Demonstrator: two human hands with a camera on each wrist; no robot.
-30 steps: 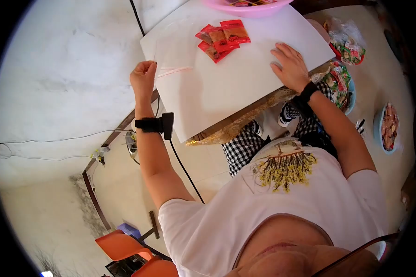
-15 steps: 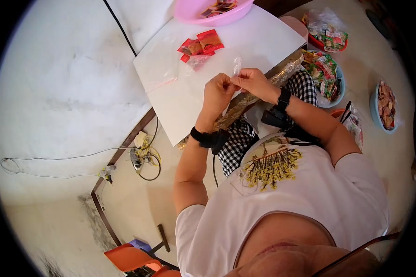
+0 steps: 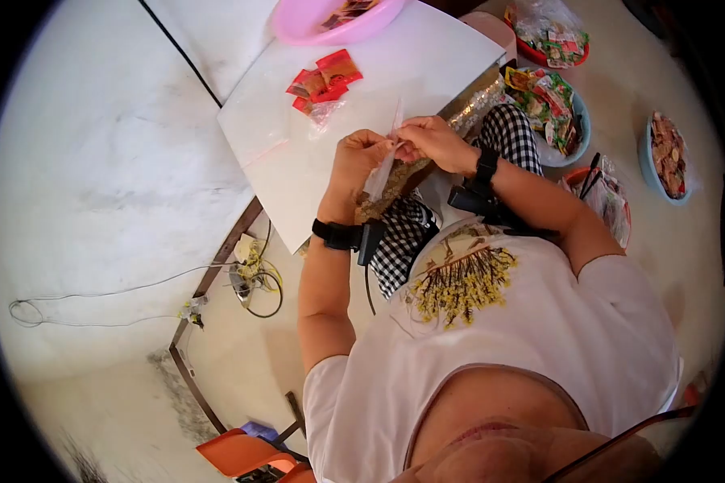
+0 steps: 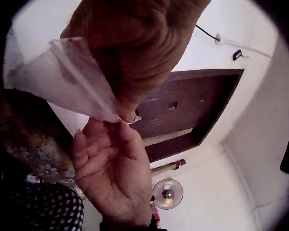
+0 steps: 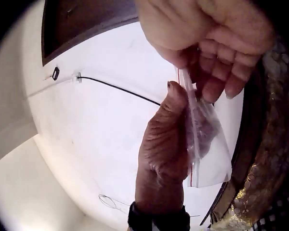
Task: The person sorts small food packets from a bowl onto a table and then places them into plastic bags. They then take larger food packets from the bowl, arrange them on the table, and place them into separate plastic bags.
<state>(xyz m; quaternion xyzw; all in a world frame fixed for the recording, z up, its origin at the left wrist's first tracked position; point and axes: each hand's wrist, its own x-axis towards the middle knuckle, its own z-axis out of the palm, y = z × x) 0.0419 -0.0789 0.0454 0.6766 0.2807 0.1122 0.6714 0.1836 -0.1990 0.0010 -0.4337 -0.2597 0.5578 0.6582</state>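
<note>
Over the near edge of the white table [image 3: 427,60], my left hand [image 3: 350,169] and right hand [image 3: 439,143] meet at a clear plastic bag [image 3: 383,173]. Both pinch its edge with thumb and fingers. In the left wrist view the bag [image 4: 67,79] hangs from the meeting fingertips, with the left hand [image 4: 130,43] above and the right hand [image 4: 113,168] below. The right wrist view shows a red line along the bag [image 5: 212,154], between the right hand [image 5: 212,43] and left hand [image 5: 164,144]. Several red packets [image 3: 338,68] lie overlapping on the table.
A pink basin [image 3: 379,20] holding packets stands at the table's far side. Another clear bag [image 3: 262,153] lies flat near the left edge. On the floor at right are blue basins [image 3: 648,169] and red containers [image 3: 576,60] with packets.
Since a second ago, my left hand has come from the table's left edge and my right hand has lifted off the tabletop. They now hold the bag together. The view has shifted right.
</note>
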